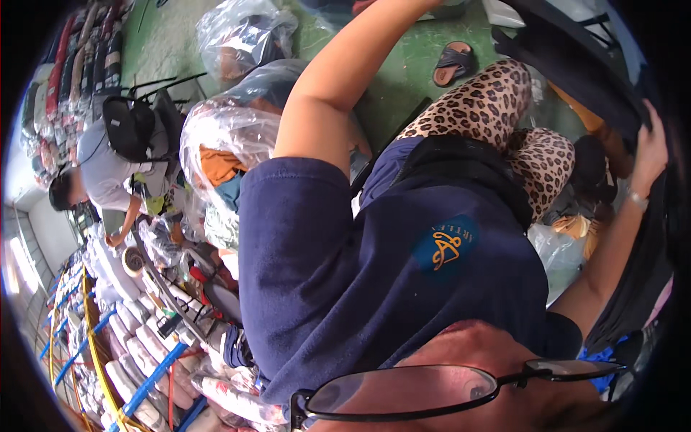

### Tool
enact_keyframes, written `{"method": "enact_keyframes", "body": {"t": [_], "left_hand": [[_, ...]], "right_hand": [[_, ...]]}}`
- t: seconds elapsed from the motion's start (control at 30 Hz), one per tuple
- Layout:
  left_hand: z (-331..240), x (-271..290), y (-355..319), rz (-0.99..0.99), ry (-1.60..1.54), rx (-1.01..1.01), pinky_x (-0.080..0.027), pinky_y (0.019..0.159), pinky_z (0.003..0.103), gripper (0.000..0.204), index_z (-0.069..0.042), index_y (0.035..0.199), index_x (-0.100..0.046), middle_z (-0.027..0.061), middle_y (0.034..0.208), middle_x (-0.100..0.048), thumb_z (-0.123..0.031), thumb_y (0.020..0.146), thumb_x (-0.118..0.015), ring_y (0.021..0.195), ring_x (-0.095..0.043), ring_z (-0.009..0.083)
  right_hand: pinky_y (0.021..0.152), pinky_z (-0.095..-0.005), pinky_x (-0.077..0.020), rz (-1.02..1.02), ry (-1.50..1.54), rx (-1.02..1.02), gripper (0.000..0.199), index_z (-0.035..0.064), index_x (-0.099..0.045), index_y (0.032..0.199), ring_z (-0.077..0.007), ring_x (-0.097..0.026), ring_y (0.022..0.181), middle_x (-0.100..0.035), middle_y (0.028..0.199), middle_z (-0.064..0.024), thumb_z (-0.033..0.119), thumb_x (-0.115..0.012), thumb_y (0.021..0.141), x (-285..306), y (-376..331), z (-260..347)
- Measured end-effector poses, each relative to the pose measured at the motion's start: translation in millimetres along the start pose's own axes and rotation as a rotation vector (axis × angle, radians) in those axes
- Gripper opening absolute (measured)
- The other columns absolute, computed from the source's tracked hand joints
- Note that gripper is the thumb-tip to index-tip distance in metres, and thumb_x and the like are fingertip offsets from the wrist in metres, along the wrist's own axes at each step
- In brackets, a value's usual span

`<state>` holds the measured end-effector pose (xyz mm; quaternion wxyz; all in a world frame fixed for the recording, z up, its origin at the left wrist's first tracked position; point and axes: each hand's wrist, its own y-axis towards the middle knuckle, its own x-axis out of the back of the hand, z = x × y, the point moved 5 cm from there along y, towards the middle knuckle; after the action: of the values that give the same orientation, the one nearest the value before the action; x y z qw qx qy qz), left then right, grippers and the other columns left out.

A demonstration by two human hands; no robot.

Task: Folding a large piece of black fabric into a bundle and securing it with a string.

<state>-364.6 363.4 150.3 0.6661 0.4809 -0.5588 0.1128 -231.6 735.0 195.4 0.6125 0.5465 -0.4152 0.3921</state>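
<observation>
Furthest left, a co-worker in a grey shirt [108,169] bent over a cluttered bench, with a black pack-like thing on the back. A roll of tape [132,261] lay just below that person's arm. Under it, wrapped fabric rolls [133,338] lay side by side on a blue and yellow rack [147,385]. Next came clear plastic bags of folded clothes: a large bag [216,137] with orange and teal cloth inside, and a smaller bag [245,36] further off on the green floor [173,43].

The person's own left forearm [345,65] rose bare out of a navy shirt sleeve [288,216] and ran up to the upper edge of the view. The left hand lay beyond that edge, so I could not tell whether it was open or closed.

Across the middle spread the navy shirt [374,288], and beyond it the knees in leopard-print trousers [497,108]. A grey sandal [455,63] sat on the floor near them. A pair of dark-rimmed glasses [432,392] showed at the bottom.

At the right, a black garment [576,65] hung raised, running from the top edge down the right side. The right hand [651,144] was closed on its edge, fingers curled over the cloth, with a thin bracelet [635,199] on the wrist and the bare arm stretched up from below.
</observation>
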Motion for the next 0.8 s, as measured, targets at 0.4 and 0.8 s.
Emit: {"method": "enact_keyframes", "body": {"t": [0.4,0.8], "left_hand": [[-118.1,-42.9,-234.5,0.483,-0.297,-0.204,-0.038,0.086,0.033,0.037,-0.007,0.111,-0.05,0.0134,0.113,-0.049,-0.007,0.074,-0.05,0.102,-0.046,0.0293],[-49.6,-110.5,-229.8,0.779,-0.259,0.208,-0.046,0.058,0.04,0.022,-0.01,0.085,-0.058,0.0138,0.079,-0.06,-0.021,0.079,-0.04,0.068,-0.058,0.0287]], "right_hand": [[0.067,-0.0371,-0.0453,0.612,0.278,-0.317,0.047,0.0088,-0.045,0.113,-0.0333,-0.056,0.079,-0.057,0.088,-0.0179,-0.006,-0.045,0.068,-57.3,-375.2,36.2],[0.093,-0.0345,-0.0363,0.3,1.107,-0.569,0.035,0.0006,-0.041,0.116,-0.0222,-0.044,0.107,-0.044,0.117,-0.012,0.003,-0.046,0.081,-146.9,-343.8,-38.2]]}}
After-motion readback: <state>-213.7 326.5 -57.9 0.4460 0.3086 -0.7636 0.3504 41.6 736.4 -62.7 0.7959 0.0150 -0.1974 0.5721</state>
